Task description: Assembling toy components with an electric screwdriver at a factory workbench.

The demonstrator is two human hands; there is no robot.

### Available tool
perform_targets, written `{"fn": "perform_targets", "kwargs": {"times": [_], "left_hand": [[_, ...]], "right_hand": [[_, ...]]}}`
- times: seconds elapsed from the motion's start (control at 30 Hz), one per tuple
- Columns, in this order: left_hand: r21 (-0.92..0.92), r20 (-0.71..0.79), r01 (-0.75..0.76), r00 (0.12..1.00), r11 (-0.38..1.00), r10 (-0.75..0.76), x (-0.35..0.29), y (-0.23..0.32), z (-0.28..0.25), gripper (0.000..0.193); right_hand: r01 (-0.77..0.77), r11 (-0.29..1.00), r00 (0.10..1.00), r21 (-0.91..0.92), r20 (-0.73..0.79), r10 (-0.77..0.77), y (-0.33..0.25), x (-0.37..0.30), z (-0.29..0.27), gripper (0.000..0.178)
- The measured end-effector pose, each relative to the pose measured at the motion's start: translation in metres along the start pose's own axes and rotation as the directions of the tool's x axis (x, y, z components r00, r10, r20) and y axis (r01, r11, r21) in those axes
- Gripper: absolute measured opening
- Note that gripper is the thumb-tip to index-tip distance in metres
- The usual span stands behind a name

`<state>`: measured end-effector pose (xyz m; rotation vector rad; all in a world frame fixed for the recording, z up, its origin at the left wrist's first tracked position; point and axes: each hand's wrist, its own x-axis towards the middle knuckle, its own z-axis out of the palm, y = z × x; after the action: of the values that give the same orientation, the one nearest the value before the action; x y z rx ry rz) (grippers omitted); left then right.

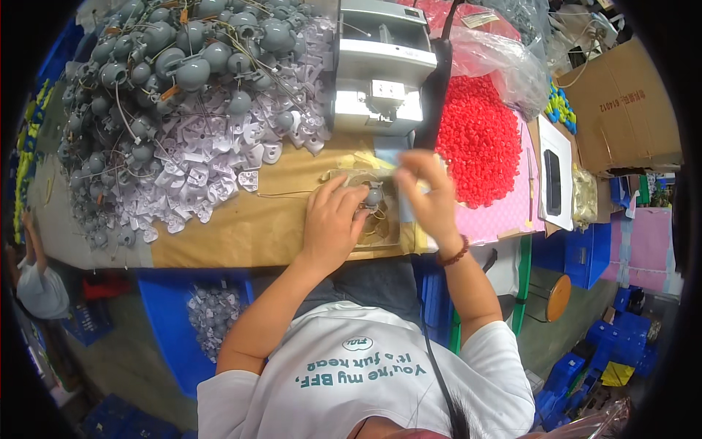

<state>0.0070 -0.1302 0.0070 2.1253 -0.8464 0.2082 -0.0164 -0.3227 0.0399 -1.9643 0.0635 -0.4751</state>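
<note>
My left hand (pixel 333 219) is closed around a small grey rounded plastic part (pixel 374 196), fingertips and thumb at its left side. This part sits in a clear plastic fixture (pixel 389 233) on the brown-covered table. A thin wire (pixel 285 194) runs leftward from near my left fingers. My right hand (pixel 430 196) is raised just to the right of the fixture. Its fingers are bent and smeared by motion, so anything between them cannot be made out. Beyond the fixture stands a white-grey bench machine (pixel 384 69).
Grey domed parts with wires (pixel 191 73) and white plastic pieces (pixel 197 161) heap up at left. Small red parts (pixel 479 139) lie on a pink sheet at right, near a phone (pixel 552 175). A blue bin (pixel 164 314) stands below the table edge. Another person (pixel 42 285) is far left.
</note>
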Motion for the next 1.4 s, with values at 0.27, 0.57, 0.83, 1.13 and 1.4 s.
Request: {"fn": "perform_targets", "kwargs": {"times": [0.27, 0.57, 0.83, 1.13, 1.4], "left_hand": [[0.010, 0.008, -0.013, 1.000, 1.000, 0.013, 0.002, -0.002, 0.000, 0.040], [0.029, 0.018, -0.036, 0.999, 0.999, 0.036, 0.004, 0.000, -0.002, 0.039], [-0.191, 0.043, -0.081, 0.995, 0.978, 0.091, -0.015, 0.017, -0.053, 0.039], [0.415, 0.536, 0.130, 0.764, 0.900, -0.358, -0.105, 0.000, -0.235, 0.036], [0.609, 0.062, 0.075, 0.988, 0.789, -0.142, -0.026, -0.062, -0.115, 0.040]], "right_hand": [[-0.008, 0.998, 1.000, 0.063, 0.015, 0.007, 0.011, -0.013, 0.029, 0.007], [-0.384, 0.600, 0.894, 0.702, 0.121, 0.431, 0.020, 0.002, 0.042, 0.018], [-0.339, 0.749, 0.925, 0.569, 0.348, 0.153, 0.018, 0.003, -0.019, 0.027], [0.269, 0.622, 0.937, -0.735, 0.350, 0.007, 0.059, 0.001, -0.094, 0.010], [0.350, 0.533, 0.917, -0.771, 0.398, -0.026, 0.077, 0.001, -0.091, 0.007]]}}
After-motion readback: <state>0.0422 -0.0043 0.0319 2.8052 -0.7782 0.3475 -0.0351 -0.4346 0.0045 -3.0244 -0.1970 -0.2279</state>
